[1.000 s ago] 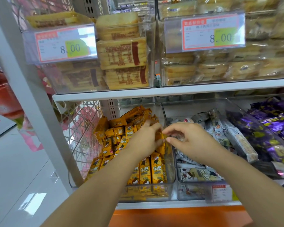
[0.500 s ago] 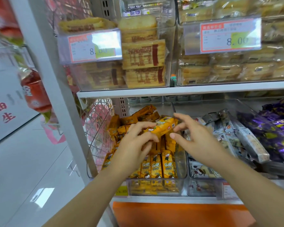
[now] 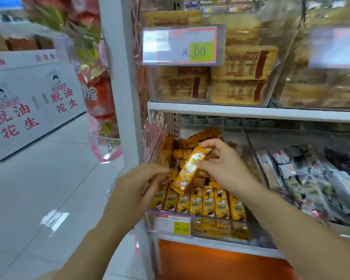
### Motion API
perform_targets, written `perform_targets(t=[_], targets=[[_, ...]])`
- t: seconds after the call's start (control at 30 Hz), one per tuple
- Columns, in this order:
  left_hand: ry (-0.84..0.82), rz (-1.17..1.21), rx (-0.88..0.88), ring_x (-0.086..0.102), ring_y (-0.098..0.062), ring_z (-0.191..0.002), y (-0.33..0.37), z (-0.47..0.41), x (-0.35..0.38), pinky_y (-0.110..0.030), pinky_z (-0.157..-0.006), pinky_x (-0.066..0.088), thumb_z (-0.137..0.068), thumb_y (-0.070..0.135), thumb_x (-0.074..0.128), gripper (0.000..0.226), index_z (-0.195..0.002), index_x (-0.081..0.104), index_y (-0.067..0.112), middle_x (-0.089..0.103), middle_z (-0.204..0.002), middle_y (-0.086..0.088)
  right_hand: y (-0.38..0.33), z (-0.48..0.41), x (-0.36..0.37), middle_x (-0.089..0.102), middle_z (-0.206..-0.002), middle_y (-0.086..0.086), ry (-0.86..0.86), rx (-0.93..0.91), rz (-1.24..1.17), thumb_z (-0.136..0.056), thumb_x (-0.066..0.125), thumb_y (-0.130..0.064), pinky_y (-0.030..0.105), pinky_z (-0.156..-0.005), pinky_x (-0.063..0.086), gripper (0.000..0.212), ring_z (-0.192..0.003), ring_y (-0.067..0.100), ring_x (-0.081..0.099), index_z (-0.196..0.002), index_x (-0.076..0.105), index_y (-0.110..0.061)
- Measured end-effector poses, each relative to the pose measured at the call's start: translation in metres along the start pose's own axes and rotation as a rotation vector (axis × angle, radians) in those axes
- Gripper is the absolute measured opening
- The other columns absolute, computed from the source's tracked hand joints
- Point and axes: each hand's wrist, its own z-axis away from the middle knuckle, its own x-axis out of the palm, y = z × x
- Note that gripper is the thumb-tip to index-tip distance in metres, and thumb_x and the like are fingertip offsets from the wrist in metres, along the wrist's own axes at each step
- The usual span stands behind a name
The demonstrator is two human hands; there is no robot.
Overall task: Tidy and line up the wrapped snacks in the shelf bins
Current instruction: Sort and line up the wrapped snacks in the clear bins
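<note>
A clear bin (image 3: 214,226) on the lower shelf holds orange wrapped snack bars. A front row of them (image 3: 208,203) stands upright side by side, and several loose ones (image 3: 190,142) lie jumbled at the back. My right hand (image 3: 224,164) pinches the upper end of one orange bar (image 3: 190,168) and holds it tilted above the row. My left hand (image 3: 133,188) is blurred, just left of the bar's lower end, with its fingers stretched toward the bar and nothing in its grip.
A neighbouring bin of grey-wrapped snacks (image 3: 303,178) sits to the right. A price tag (image 3: 172,224) hangs on the orange bin's front. The upper shelf (image 3: 251,112) carries bins of biscuit packs (image 3: 242,63). A white shelf post (image 3: 121,87) stands to the left, with the aisle floor beyond it.
My left hand has let go of the orange bar and dropped to the left. My right hand now holds the bar by its top. The camera has swung left.
</note>
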Motion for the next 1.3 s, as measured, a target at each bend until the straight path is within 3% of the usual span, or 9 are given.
perform_targets(t=[0.13, 0.23, 0.4, 0.63, 0.73, 0.87, 1.03, 1.2, 1.3], targets=[[0.043, -0.002, -0.045, 0.058, 0.001, -0.084, -0.007, 0.011, -0.009, -0.010, -0.074, 0.045, -0.089, 0.017, 0.049, 0.018, -0.100, 0.060, 0.028, 0.060, -0.095, 0.012, 0.017, -0.022, 0.048, 0.057, -0.092, -0.006, -0.102, 0.042, 0.127, -0.082, 0.070, -0.013, 0.041, -0.079, 0.056, 0.032, -0.079, 0.030, 0.066, -0.105, 0.053, -0.028], [0.026, -0.020, -0.079, 0.056, 0.000, -0.078, -0.011, 0.017, -0.013, -0.009, -0.069, 0.043, -0.089, 0.015, 0.048, 0.021, -0.100, 0.058, 0.030, 0.058, -0.095, 0.012, 0.028, -0.028, 0.071, 0.060, -0.103, -0.003, -0.258, 0.006, 0.293, -0.086, 0.068, -0.018, 0.012, -0.074, 0.048, 0.034, -0.087, 0.010, 0.061, -0.118, 0.058, -0.014], [-0.036, -0.037, -0.106, 0.054, 0.004, -0.080, -0.016, 0.024, -0.010, -0.009, -0.070, 0.043, -0.091, 0.018, 0.046, 0.021, -0.104, 0.057, 0.031, 0.057, -0.102, 0.015, 0.027, -0.035, 0.050, 0.053, -0.135, -0.002, -0.338, -0.036, 0.618, -0.087, 0.064, -0.037, 0.025, -0.100, 0.040, 0.054, -0.124, 0.012, 0.049, -0.136, 0.047, -0.022], [-0.108, -0.039, -0.100, 0.058, 0.001, -0.090, -0.014, 0.019, -0.007, -0.009, -0.078, 0.044, -0.091, 0.020, 0.044, 0.021, -0.105, 0.058, 0.027, 0.061, -0.103, 0.012, 0.038, -0.010, 0.049, 0.050, -0.136, -0.002, -0.592, -0.074, 0.893, -0.090, 0.060, -0.034, 0.027, -0.104, 0.036, 0.045, -0.124, 0.012, 0.045, -0.133, 0.052, -0.020], [-0.190, -0.007, -0.094, 0.058, -0.001, -0.096, -0.009, 0.015, 0.002, -0.010, -0.084, 0.044, -0.092, 0.019, 0.045, 0.025, -0.107, 0.064, 0.024, 0.065, -0.106, 0.008, 0.026, -0.014, 0.030, 0.052, -0.135, -0.008, -0.524, -0.030, 0.792, -0.094, 0.056, -0.026, 0.025, -0.103, 0.039, 0.039, -0.122, 0.007, 0.048, -0.132, 0.052, -0.025], [-0.323, 0.003, -0.167, 0.053, -0.006, -0.110, -0.001, -0.001, 0.008, -0.002, -0.094, 0.030, -0.093, 0.006, 0.052, 0.031, -0.118, 0.066, 0.018, 0.063, -0.120, 0.002, 0.029, -0.024, 0.008, 0.049, -0.136, -0.005, -0.145, -0.159, 1.019, -0.093, 0.056, -0.022, 0.035, -0.099, 0.045, 0.038, -0.124, 0.016, 0.047, -0.130, 0.053, -0.030], [-0.569, -0.123, -0.322, 0.041, -0.013, -0.132, 0.006, -0.019, 0.019, -0.018, -0.104, 0.028, -0.097, 0.002, 0.043, 0.047, -0.139, 0.047, 0.025, 0.046, -0.143, 0.000, 0.047, -0.033, 0.009, 0.030, -0.149, 0.003, -0.261, -0.008, 1.184, -0.094, 0.053, -0.018, 0.041, -0.099, 0.046, 0.041, -0.127, 0.026, 0.046, -0.133, 0.051, -0.027], [-0.920, -0.297, -0.394, 0.055, -0.025, -0.110, 0.012, -0.023, 0.027, -0.029, -0.083, 0.044, -0.095, -0.004, 0.038, 0.051, -0.138, 0.047, 0.021, 0.056, -0.126, -0.012, 0.029, -0.021, 0.000, 0.043, -0.141, -0.003, -0.157, -0.181, 1.019, -0.092, 0.057, -0.020, 0.032, -0.106, 0.037, 0.041, -0.129, 0.016, 0.042, -0.132, 0.053, -0.027], [-0.974, -0.332, -0.406, 0.055, -0.020, -0.095, 0.014, -0.030, 0.020, -0.024, -0.071, 0.038, -0.095, -0.003, 0.037, 0.049, -0.135, 0.049, 0.023, 0.059, -0.119, -0.010, 0.014, -0.001, 0.008, 0.050, -0.131, -0.009, -0.315, -0.250, 0.895, -0.090, 0.061, -0.020, 0.026, -0.106, 0.036, 0.043, -0.119, 0.007, 0.046, -0.131, 0.053, -0.031]])
